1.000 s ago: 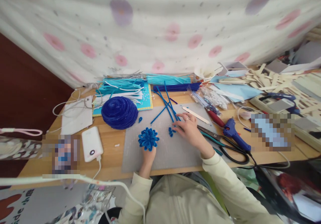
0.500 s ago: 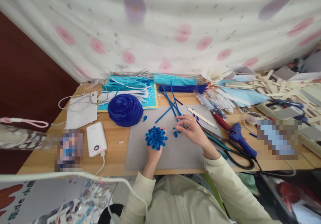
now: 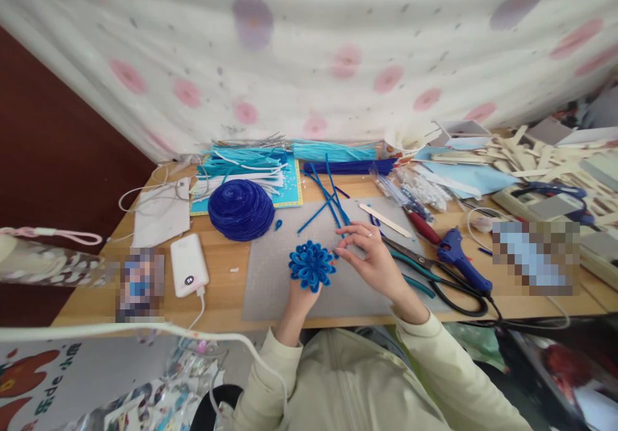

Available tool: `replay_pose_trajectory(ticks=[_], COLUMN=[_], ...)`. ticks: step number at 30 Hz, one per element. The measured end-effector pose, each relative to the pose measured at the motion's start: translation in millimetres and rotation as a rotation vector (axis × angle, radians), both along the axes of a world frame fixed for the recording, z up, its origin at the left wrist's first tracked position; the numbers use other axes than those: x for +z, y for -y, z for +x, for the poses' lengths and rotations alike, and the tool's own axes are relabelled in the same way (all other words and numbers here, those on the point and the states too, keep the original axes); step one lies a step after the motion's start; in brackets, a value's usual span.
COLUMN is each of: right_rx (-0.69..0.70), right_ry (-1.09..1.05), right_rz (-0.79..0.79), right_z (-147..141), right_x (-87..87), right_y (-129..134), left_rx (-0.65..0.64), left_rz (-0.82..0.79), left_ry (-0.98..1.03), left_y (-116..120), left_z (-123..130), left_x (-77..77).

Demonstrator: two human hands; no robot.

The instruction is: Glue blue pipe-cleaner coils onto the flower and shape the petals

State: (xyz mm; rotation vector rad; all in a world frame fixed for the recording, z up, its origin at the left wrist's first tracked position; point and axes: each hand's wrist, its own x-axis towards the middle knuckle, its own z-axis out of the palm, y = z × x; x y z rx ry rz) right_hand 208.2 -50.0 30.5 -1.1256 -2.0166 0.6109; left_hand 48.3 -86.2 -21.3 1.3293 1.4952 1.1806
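Observation:
My left hand (image 3: 304, 296) is closed beneath a blue pipe-cleaner flower (image 3: 313, 266), which faces up with layered looped petals and hides most of the fingers. At the flower's right edge is my right hand (image 3: 369, 254), thumb and forefinger drawn together in a pinch. Whatever lies between those fingertips is too small to make out. Just beyond the right hand, several blue pipe cleaners (image 3: 329, 202) lie crossed on the grey mat (image 3: 270, 296). A single small blue loop (image 3: 279, 224) rests on the mat to the left.
A dark blue dome (image 3: 241, 210) stands at the left, before bundled pipe cleaners (image 3: 246, 161). A wooden stick (image 3: 385, 220), scissors (image 3: 434, 273) and a blue glue gun (image 3: 461, 260) lie at the right. A white power bank (image 3: 188, 265) with a cable is at the left.
The flower in my left hand has moved right and tilted slightly. My right hand's fingertips have come to its edge. Small blue pieces seen below the right hand are now hidden.

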Motion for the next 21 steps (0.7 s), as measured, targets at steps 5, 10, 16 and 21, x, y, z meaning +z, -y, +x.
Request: replay_pose_trajectory(ticks=[5,10,16,21], right_rx=[-0.007,-0.049,-0.182,-0.218], right_ry=[0.038,0.085,0.129,0.123], right_rz=[0.071,0.152,0.275,0.317], right_z=[1,-2,-13,-6], right_x=[0.4,-1.2,-5.8,-0.5], right_y=[5,10,20,17], left_rx=[0.041,0.091,0.194,0.183], left_rz=[0.018,-0.006,-0.010,-0.057], left_ry=[0.114,0.168,0.256,0.360], left_y=[3,6,9,7], left_z=[9,16,25,25], left_x=[12.5,18.8,20.4,17.0])
